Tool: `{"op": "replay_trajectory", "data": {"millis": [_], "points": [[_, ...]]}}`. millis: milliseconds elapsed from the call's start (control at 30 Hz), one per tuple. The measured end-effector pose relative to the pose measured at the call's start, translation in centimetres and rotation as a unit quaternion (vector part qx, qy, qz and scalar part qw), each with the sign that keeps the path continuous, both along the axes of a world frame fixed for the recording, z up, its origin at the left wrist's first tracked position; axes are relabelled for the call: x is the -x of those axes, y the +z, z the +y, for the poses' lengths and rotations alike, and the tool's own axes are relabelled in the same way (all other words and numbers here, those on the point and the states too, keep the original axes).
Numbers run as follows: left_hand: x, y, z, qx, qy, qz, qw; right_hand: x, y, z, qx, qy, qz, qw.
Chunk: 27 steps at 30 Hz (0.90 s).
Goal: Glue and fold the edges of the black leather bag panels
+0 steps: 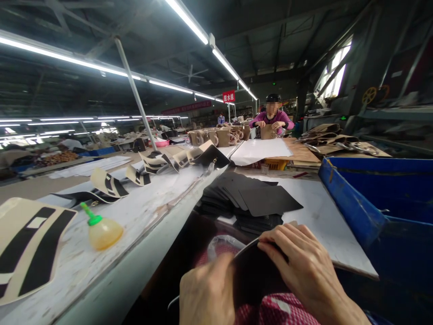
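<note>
My left hand is closed on the near-left part of a dark flat panel with a pale edge; it is slightly blurred. At the panel's upper edge my right hand pinches it between thumb and fingers. The panel is held over my lap, where red-and-white checked cloth shows below it. Just beyond my hands lies a pile of black flat panels on a white board. What the left fingertips do under the panel is hidden.
A squeeze bottle with a green nozzle and amber liquid stands on the left table. Cream-and-black pieces lie along it. A blue bin is at right. Across the way, a person handles a brown bag.
</note>
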State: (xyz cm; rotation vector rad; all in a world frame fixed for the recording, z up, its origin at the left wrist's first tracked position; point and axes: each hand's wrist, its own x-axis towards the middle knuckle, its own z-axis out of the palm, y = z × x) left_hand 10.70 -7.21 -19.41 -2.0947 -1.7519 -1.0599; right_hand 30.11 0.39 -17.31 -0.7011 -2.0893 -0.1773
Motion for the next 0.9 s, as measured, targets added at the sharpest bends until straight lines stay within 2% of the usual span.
{"op": "replay_trajectory", "data": {"millis": [167, 433, 500, 633, 733, 800, 900], "points": [[0.3, -0.3, 0.0, -0.043, -0.051, 0.017, 0.998, 0.3, 0.0, 0.1, 0.006, -0.005, -0.007, 1.0], [-0.4, -0.1, -0.5, -0.055, -0.042, 0.002, 0.998, 0.5, 0.5, -0.1, -0.02, 0.001, -0.056, 0.998], [-0.4, -0.1, -0.6, -0.034, -0.025, 0.016, 0.999, 0.7, 0.5, 0.0, -0.011, 0.001, -0.061, 0.998], [-1.0, 0.1, 0.0, 0.074, 0.069, 0.102, 0.99, 1.8, 0.1, 0.0, -0.005, 0.016, -0.068, 0.998], [-1.8, 0.3, 0.9, 0.136, 0.105, 0.109, 0.979, 2.4, 0.1, -0.4, -0.028, 0.031, -0.073, 0.996], [-2.0, 0.3, 1.4, 0.134, 0.107, 0.095, 0.981, 2.1, 0.5, -0.8, -0.056, 0.033, -0.07, 0.995], [-1.1, 0.1, 1.4, 0.101, 0.11, 0.067, 0.987, 0.5, 1.1, -1.1, -0.085, 0.007, -0.043, 0.995]]}}
